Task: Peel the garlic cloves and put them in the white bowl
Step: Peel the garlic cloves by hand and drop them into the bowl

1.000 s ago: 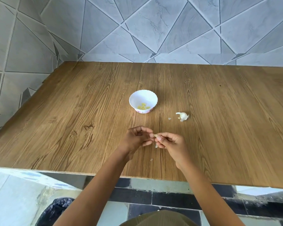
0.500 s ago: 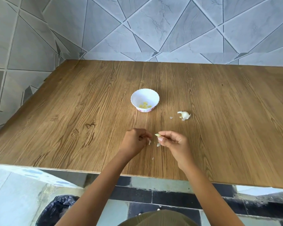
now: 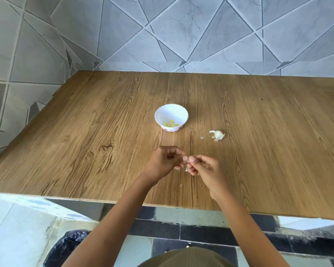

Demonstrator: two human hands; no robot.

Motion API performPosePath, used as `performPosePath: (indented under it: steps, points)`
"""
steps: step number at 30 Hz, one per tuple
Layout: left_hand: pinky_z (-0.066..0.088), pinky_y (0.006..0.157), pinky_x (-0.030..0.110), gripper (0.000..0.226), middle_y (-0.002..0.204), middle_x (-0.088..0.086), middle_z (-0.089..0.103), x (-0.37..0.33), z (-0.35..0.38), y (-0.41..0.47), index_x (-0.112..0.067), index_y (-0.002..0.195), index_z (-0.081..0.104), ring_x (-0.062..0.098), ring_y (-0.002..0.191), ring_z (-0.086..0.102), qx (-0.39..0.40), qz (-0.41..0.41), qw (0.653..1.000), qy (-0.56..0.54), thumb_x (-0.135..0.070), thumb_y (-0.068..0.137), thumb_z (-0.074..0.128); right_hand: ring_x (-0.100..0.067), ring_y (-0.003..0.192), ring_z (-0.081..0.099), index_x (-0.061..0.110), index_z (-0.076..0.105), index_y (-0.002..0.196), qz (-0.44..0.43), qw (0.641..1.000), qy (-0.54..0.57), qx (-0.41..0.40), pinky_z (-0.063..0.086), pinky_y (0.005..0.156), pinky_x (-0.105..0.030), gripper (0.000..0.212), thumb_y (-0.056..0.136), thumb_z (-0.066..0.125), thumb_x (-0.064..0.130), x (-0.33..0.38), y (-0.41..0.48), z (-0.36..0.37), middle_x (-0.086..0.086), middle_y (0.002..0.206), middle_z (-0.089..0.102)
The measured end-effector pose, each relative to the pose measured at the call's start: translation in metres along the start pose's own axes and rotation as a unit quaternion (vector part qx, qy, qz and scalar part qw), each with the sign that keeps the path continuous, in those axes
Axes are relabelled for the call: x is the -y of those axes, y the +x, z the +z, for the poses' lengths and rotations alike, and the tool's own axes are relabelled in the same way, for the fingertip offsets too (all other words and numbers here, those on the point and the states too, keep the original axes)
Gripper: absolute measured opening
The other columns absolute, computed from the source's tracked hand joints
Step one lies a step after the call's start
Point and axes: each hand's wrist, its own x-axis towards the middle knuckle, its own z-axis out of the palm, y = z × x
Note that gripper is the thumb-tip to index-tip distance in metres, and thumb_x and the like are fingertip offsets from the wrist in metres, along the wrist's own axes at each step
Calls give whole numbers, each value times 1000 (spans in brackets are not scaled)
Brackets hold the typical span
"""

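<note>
The left hand (image 3: 165, 162) and right hand (image 3: 206, 170) meet fingertip to fingertip above the table (image 3: 85, 151), fingers curled, both pinching a small garlic clove (image 3: 188, 158) that is mostly hidden between them. The white bowl (image 3: 179, 112), holding peeled cloves (image 3: 171, 123), stands at 12 o'clock from the hands, well apart. The remaining garlic piece (image 3: 217, 135) lies at 1 o'clock.

Head view, forward-down over table (image 3: 258, 151) (single camera).
</note>
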Motion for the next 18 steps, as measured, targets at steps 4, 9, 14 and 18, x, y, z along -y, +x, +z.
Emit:
performPosePath:
  steps: [4,9,14,18]
  points:
    - [55,65,20,12,76,8,69,-1,2,-3,-4,88,68,11,68,66,-1,-46,997,-58,-13,91,61,-4,59,59,9,68,79,8,1000,-12,12,48,56,-15,18,93,56,13,1,1,1,2,64,64]
    - [52,62,25,5,71,9,64,9,-15,-1,-7,83,71,18,65,58,-102,-51,993,-41,-9,85,67,-2,80,64,17,67,95,-91,979,-183,-8,48,73,-9,16,93,55,8,-10,0,0,4,89,70]
    - [56,70,37,8,65,11,67,17,-37,13,-15,73,71,16,58,58,-218,-61,971,74,-11,78,75,-10,99,62,11,63,116,-209,911,-353,-31,48,84,-21,27,89,61,11,-25,0,3,0,107,68]
    - [53,67,32,9,56,-5,60,19,-38,19,-15,72,70,11,55,55,-215,-59,964,146,-8,77,73,-14,104,60,10,61,119,-217,899,-380,-28,47,91,-27,32,87,64,10,-28,-3,4,-2,110,66]
